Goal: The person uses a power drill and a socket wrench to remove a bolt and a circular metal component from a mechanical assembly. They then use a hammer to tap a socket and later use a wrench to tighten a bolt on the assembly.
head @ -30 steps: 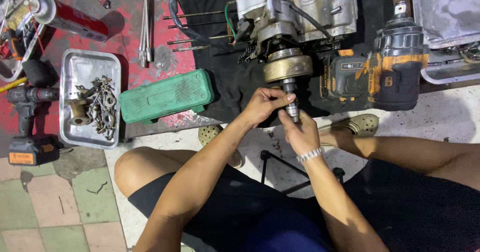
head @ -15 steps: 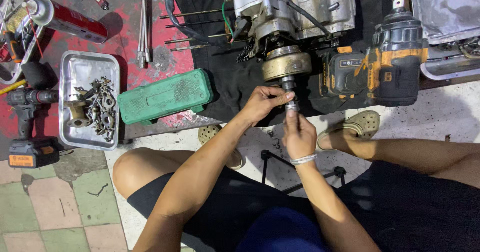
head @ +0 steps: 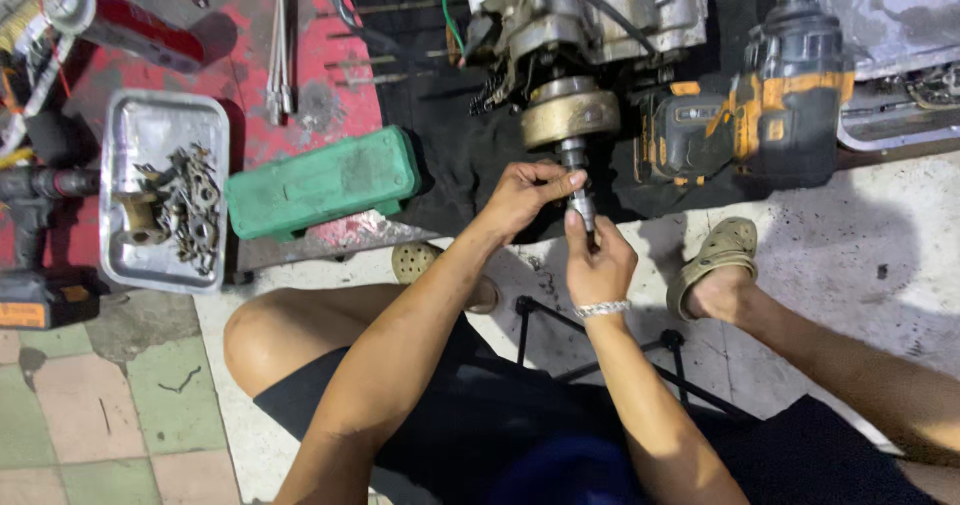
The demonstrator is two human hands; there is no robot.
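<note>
The person sits on the floor [head: 850,255] with both hands raised to a small metal tool [head: 579,197] that stands out from the brass-coloured round part [head: 570,117] of an engine [head: 590,15]. The tool is a short steel cylinder, and its long axis runs from far to near, out of the middle of the round part toward the person's body.

The left hand [head: 520,197] comes to the tool from the left. Its fingers are curled and its fingertips [head: 556,172] touch the far part of the tool, just below the round part. The right hand [head: 598,260] comes from the near side, directly under the tool. Its grip is closed around the near end, with the thumb lying along the shaft. So both hands hold the same piece: the left one is farther and on the side, the right one is nearer and in line with the axis. A metal bracelet [head: 603,309] is on the right wrist.

Just right of the tool lies a black and orange power wrench [head: 760,115] on a dark cloth [head: 450,155]. To the left of the hands a green plastic case [head: 320,183] lies on the red floor, and farther left a steel tray [head: 150,135] holds small nuts and washers [head: 190,205]. A sandal [head: 715,260] is on the person's foot, near the right hand.
</note>
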